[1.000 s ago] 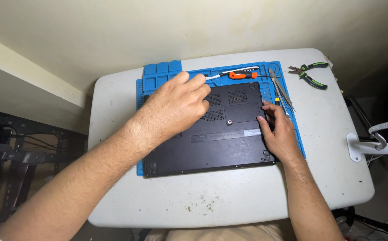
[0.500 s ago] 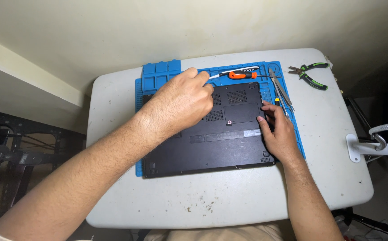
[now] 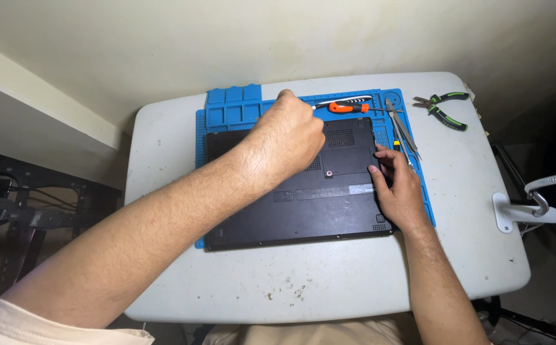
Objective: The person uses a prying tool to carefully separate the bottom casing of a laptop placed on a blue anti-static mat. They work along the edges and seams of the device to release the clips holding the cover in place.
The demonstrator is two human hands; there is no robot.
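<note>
The left hand [image 3: 290, 137], fingers curled shut, reaches the orange screwdriver [image 3: 345, 107] at upper centre; the right hand [image 3: 398, 185] lies flat, fingers spread, on the laptop [image 3: 303, 204]. Next it needs a firm grasp.

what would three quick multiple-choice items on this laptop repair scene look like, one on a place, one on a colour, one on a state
1. Where do the green-handled pliers lie?
A. on the laptop
B. on the bare table right of the mat
C. in the left hand

2. What colour is the mat under the laptop?
A. blue
B. red
C. grey

3. How does the right hand sit?
A. lifted clear, holding pliers
B. flat on the laptop's right edge
C. closed round the screwdriver

Answers: 1 B, the pliers rest on the white table beyond the mat's edge. 2 A, blue shows all round the dark case. 3 B, its fingers press on the case, holding nothing.
</note>
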